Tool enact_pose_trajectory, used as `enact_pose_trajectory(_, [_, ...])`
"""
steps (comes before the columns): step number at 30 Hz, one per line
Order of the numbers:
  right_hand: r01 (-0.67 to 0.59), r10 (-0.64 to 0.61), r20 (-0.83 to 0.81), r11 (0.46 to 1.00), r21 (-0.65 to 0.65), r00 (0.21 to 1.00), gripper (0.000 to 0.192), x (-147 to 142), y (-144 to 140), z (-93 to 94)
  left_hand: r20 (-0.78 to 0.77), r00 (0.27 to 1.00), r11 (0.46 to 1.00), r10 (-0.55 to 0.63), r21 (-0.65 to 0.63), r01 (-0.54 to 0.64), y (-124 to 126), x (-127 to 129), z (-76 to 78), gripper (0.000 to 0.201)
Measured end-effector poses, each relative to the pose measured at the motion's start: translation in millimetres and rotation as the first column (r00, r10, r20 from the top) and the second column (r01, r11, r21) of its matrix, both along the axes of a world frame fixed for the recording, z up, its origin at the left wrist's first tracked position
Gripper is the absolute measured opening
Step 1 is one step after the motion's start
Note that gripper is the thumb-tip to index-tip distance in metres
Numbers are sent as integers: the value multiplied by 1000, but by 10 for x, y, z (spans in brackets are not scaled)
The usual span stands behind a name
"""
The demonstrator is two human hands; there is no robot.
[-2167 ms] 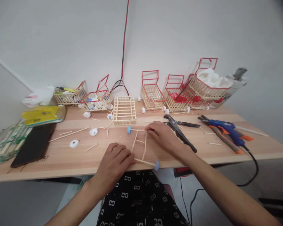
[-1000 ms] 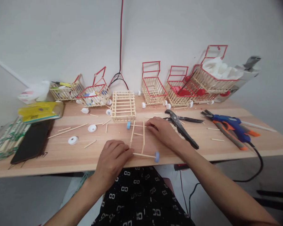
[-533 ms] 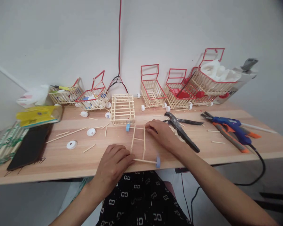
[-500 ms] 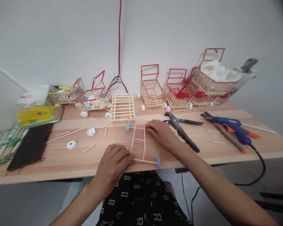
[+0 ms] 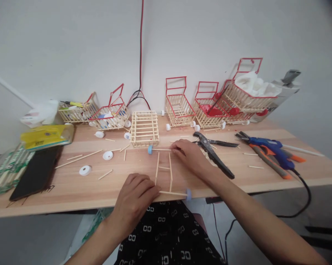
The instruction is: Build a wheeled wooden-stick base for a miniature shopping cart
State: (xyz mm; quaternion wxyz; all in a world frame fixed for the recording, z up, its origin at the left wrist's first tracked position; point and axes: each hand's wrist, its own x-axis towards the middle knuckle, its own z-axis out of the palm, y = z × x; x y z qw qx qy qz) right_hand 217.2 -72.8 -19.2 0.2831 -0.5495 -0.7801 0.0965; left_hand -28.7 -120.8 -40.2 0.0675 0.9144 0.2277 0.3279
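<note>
Since half a second ago, hardly anything has shifted: the stick frame (image 5: 164, 170) sits a touch nearer the desk (image 5: 237, 173) front edge, both hands still on it. It lies flat at centre front, 2 long rails with cross rungs and a blue wheel at each visible axle end. The left hand (image 5: 137, 198) presses fingers together on the near axle at 6 o'clock; the right hand (image 5: 189, 156) pinches the far axle at 12 o'clock. The frame looks very light, stiff but brittle at its joints, so I would hold it by the axles near the rails, not the thin rungs.

At 12 o'clock an empty plain stick basket (image 5: 144, 129) stands; at 1 o'clock red-rimmed carts (image 5: 210, 110), one holding white tissue, another red pieces; at 10 o'clock, 2 carts (image 5: 99, 112) with small odds and ends.
</note>
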Motion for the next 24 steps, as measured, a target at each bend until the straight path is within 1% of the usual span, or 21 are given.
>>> enact_pose_trajectory(3, [-29, 29, 34, 1000, 0, 999, 12, -37, -3, -49, -7, 1000, 1000, 14, -11, -14, -6, 29, 11, 15])
enact_pose_trajectory(9, [0, 0, 112, 1000, 4, 994, 12, -83, -18, -46, -1, 1000, 1000, 18, -7, -18, -4, 57, 26, 16])
enact_pose_trajectory(14, [4, -4, 73, 1000, 4, 997, 12, -70, -51, -35, -37, 998, 999, 45, -9, -45, -14, 22, 80, 23])
enact_pose_trajectory(18, [17, -18, 36, 1000, 21, 999, 11, -26, -68, -58, -17, 998, 998, 65, -4, -65, 0, 8, 125, 22])
enact_pose_trajectory(21, [12, -13, 36, 1000, 26, 999, 11, 3, -73, -72, 59, 994, 995, 92, 21, -94, -7, 45, 230, 20])
enact_pose_trajectory(22, [8, -9, 37, 1000, 29, 999, 11, 8, -74, -75, 98, 990, 993, 106, 35, -109, -24, 65, 301, 18])
enact_pose_trajectory(24, [-2, 1, 37, 999, 37, 999, 10, 12, -75, -78, 167, 978, 988, 125, 68, -138, -84, 103, 500, 16])
